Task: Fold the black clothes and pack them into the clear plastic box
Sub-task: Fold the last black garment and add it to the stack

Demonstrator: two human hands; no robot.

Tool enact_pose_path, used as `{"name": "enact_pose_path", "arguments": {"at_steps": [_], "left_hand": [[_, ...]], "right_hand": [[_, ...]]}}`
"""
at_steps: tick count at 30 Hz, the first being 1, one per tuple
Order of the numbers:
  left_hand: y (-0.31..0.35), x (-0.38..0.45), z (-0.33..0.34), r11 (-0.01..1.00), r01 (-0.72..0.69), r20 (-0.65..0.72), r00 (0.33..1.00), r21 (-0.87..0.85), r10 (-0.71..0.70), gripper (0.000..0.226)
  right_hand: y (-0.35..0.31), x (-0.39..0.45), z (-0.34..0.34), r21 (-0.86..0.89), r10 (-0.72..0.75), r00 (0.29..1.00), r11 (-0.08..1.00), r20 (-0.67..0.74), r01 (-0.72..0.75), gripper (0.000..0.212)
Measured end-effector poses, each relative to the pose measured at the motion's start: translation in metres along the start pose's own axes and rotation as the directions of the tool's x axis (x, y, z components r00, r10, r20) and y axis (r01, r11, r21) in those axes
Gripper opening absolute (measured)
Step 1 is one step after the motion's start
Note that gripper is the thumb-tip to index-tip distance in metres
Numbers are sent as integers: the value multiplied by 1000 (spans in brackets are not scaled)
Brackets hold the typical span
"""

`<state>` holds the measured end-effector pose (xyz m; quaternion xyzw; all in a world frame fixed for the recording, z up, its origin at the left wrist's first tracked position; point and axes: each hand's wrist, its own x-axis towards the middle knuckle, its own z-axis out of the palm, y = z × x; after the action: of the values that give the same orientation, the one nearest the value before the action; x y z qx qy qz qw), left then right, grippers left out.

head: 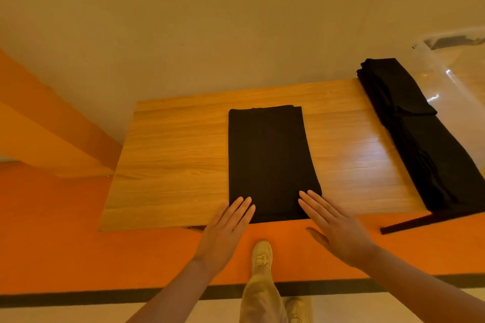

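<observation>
A black garment, folded into a long rectangle, lies in the middle of the wooden table, reaching from the far edge to the near edge. My left hand lies flat with straight fingers on its near left corner. My right hand is flat too, fingertips on the near right corner. A stack of folded black clothes runs along the table's right side, a strip of it hanging over the near edge. The clear plastic box stands at the far right, beyond the stack.
The table stands on an orange floor with a black stripe near me. An orange beam slants at the left. My leg and beige shoe are below the table's near edge.
</observation>
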<state>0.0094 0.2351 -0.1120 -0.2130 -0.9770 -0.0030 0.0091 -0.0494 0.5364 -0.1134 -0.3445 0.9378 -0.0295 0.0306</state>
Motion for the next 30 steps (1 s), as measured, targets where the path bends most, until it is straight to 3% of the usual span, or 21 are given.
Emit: {"name": "enact_pose_path", "arguments": {"at_steps": [3,5,11,16,20,23,25,30], "left_hand": [[9,-6,0,998,1,-86,996,59,4,68],[14,-8,0,996,-19,-119,992,84,29,64],[14,-13,-3,998,-5,-146,989,61,14,77],[3,-7,-11,995,-60,-219,975,-80,42,54],[-2,-13,-21,957,-56,-304,952,-286,-35,29],[-1,-14,-37,872,86,-255,938,-482,-234,24],[-1,-11,-50,756,197,-166,912,-624,-375,20],[-3,5,-73,444,335,38,830,-831,-556,16]], "right_hand": [[2,-16,8,-19,-31,996,999,-86,30,81],[1,-21,6,6,-45,987,999,-157,46,89],[-1,-18,-9,117,-32,980,992,-198,56,66],[0,-16,-23,225,-36,964,969,-265,98,43],[4,-27,-29,414,72,983,910,-168,4,36],[2,-29,-44,515,137,984,855,-116,-58,35],[-2,-27,-55,602,206,973,792,-105,-103,35],[-1,-12,-81,840,433,896,445,99,-309,20]]}}
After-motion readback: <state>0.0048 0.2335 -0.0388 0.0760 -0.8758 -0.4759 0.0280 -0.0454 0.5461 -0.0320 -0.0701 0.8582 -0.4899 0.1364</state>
